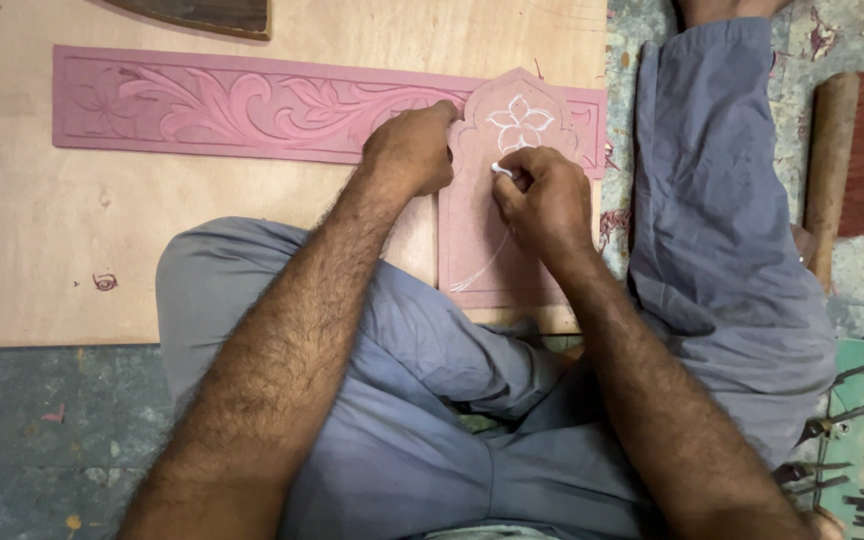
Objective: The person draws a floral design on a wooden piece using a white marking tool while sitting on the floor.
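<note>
White chalk (501, 170) pinched in right hand (544, 200) fingers, left hand (412, 150) fist closed on pink stone slab (472, 245)

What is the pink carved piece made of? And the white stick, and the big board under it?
The pink carved panel looks like painted or pink-coated wood or board, matt, with leafy scrolls cut in relief; the exact material is unclear. The white stick pinched in the right hand looks like chalk: it matches the white flower lines. The board underneath looks like bare plywood, pale with faint grain. The left hand rests on the panel.
</note>
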